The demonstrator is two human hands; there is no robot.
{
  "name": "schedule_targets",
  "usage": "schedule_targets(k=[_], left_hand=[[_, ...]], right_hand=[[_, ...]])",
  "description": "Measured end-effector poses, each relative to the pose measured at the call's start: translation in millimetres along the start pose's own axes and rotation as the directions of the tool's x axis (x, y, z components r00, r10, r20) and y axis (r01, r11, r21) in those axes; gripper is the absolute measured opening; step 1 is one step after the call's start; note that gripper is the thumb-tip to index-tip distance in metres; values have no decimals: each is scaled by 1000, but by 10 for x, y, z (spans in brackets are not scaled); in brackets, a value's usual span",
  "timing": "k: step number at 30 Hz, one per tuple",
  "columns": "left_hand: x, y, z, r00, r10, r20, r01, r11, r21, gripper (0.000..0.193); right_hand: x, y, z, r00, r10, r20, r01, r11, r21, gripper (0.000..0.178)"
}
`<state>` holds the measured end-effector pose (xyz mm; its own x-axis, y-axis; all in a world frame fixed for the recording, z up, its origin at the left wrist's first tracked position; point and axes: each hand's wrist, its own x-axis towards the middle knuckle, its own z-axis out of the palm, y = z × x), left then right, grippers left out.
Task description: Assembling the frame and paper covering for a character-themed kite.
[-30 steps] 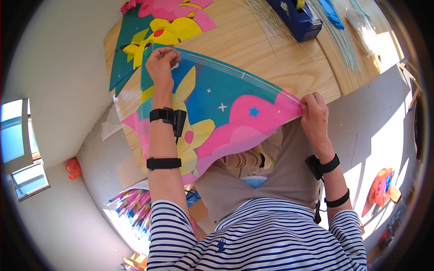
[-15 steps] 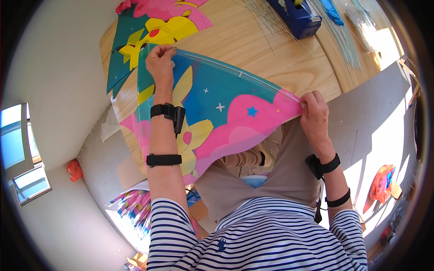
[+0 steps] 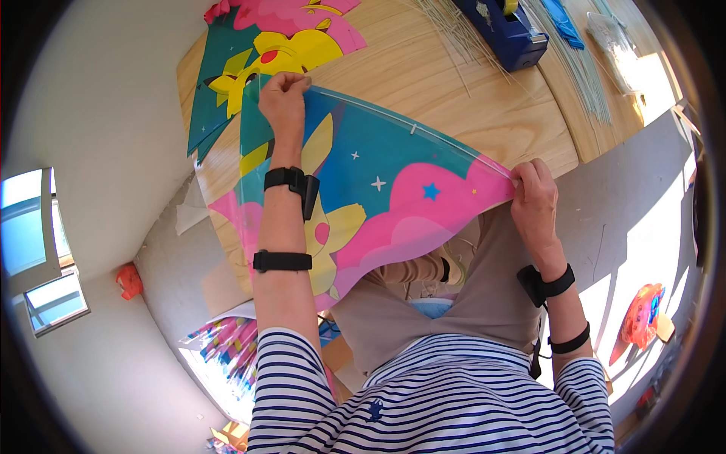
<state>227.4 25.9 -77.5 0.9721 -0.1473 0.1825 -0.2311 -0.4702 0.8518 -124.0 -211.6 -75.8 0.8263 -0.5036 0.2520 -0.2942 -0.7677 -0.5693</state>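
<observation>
Left grip: the left hand [image 3: 284,97] is closing into a fist on the upper left corner of the kite sail [image 3: 378,189], fingers curled together over the sheet's edge.
Right grip: the right hand [image 3: 535,198] is pinching the sail's right tip, fingers pressed together on the film beyond the table's near edge.
Kite sail: a thin, glossy plastic sheet, roughly triangular, is stretching taut between the two hands; it is lying partly on the wooden table [image 3: 469,106] and partly hanging over the person's lap. Its print is showing teal ground, pink cloud shapes, small stars and a yellow cartoon figure.
Spar: a slim, pale rod [image 3: 412,127] is running in a shallow arc along the sail's upper edge from one hand to the other.
Wrist bands: black straps are circling both forearms, each with a small black block at the wrist.
Second sail: a sheet of the same colours [image 3: 265,45] is lying flat on the table, just beyond the left hand.
Tape dispenser: a dark blue, boxy dispenser [image 3: 508,30] is sitting at the table's far side, well apart from the hands.
Rods: bundles of thin pale sticks [image 3: 575,68] are lying fanned across the smooth, light-grained wood beside the dispenser.
</observation>
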Motion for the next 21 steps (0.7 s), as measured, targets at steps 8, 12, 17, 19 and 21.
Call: schedule_targets(k=[8,12,17,19,21], left_hand=[[-48,45,43,999,38,-34,-33,990,140,8],[-83,109,72,999,27,-41,-18,979,203,10],[-66,55,70,998,28,-56,-16,978,209,10],[-63,39,81,998,33,-62,-19,976,216,10],[-62,19,85,997,47,-68,-31,975,222,11]], right_hand=[[-3,11,7,1000,1,-1,-1,1000,11,17],[-2,7,-1,1000,1,-1,-1,1000,8,17],[0,5,-2,1000,-4,2,4,1000,12,17],[2,-4,-11,1000,-8,0,8,1000,14,17],[11,-22,-15,1000,-15,-4,15,1000,17,17]])
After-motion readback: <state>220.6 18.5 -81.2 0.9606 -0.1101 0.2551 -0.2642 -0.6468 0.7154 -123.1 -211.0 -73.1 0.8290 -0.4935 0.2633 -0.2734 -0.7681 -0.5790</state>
